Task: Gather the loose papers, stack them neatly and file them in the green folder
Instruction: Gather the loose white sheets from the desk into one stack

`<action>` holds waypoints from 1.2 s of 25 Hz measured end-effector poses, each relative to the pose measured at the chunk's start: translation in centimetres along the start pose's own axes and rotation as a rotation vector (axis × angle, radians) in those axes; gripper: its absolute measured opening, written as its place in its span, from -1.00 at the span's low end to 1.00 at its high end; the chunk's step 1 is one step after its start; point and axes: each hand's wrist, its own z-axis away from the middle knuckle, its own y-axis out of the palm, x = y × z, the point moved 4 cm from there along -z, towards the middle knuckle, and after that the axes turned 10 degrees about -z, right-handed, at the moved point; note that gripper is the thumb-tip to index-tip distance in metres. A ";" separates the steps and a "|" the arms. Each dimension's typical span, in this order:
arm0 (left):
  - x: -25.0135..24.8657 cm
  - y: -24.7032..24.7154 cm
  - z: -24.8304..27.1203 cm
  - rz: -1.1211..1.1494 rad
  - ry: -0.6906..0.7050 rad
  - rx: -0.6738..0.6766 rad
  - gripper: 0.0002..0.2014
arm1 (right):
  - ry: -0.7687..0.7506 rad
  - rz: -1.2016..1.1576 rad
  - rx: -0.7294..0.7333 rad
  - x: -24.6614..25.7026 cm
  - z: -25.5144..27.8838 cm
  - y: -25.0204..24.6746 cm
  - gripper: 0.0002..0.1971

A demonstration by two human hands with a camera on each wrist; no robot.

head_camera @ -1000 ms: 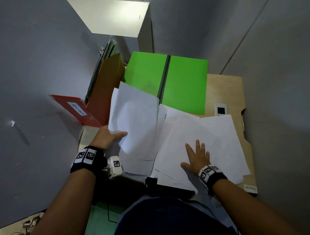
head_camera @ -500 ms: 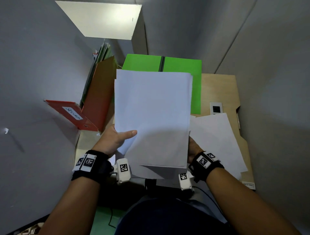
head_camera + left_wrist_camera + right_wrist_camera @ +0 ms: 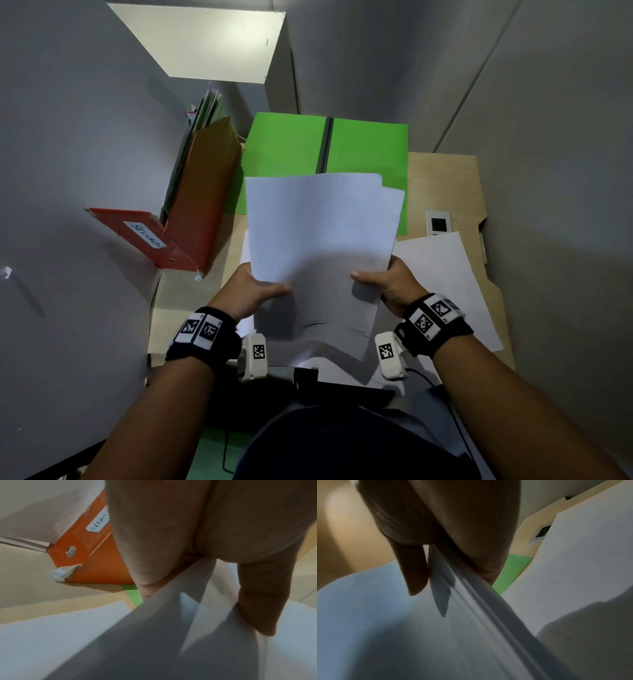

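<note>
I hold a stack of white papers [image 3: 318, 240] upright over the desk, its edges a little uneven at the top right. My left hand [image 3: 251, 291] grips the stack's left edge, thumb on the front. My right hand [image 3: 387, 284] grips its right edge the same way. The wrist views show each thumb pressed on the paper stack [image 3: 171, 635] [image 3: 436, 628], with the other fingers hidden behind it. The green folder [image 3: 366, 150] lies open and flat at the back of the desk, partly hidden by the stack. More loose sheets [image 3: 442, 274] lie on the desk to the right.
An orange file box [image 3: 202, 205] with folders stands at the left, and its labelled lid [image 3: 137, 233] juts out. A small white socket plate [image 3: 437, 222] sits on the wooden desk [image 3: 445, 178] at the right. Grey partition walls close in on both sides. Another sheet [image 3: 51, 628] lies under the stack.
A second ago my right hand lay flat on the spread sheets. It has since lifted papers and joined the left hand on one stack, which has now dropped lower and toward me.
</note>
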 end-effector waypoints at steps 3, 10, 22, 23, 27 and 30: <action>-1.9 0.2 0.4 -0.003 0.032 0.020 -0.70 | -0.017 -0.055 -0.027 0.6 -0.2 -0.1 -0.56; -6.0 -1.0 1.7 -0.075 0.286 0.186 -0.22 | 0.026 -0.229 0.193 3.7 0.6 -1.2 -0.54; -4.2 -0.8 -1.4 -0.115 0.180 0.050 -0.56 | -0.067 0.114 0.080 3.2 1.6 -0.3 -0.62; -4.6 -0.6 -1.4 -0.073 0.202 -0.009 -0.57 | -0.116 0.140 0.061 4.1 1.8 -0.1 -0.65; -5.5 0.0 -0.9 0.130 0.290 -0.176 -0.50 | -0.269 0.298 -0.054 6.2 2.4 -0.8 -0.72; -2.8 1.9 -1.6 0.091 0.214 -0.199 -0.51 | -0.206 0.330 -0.175 3.5 2.1 -2.3 -0.78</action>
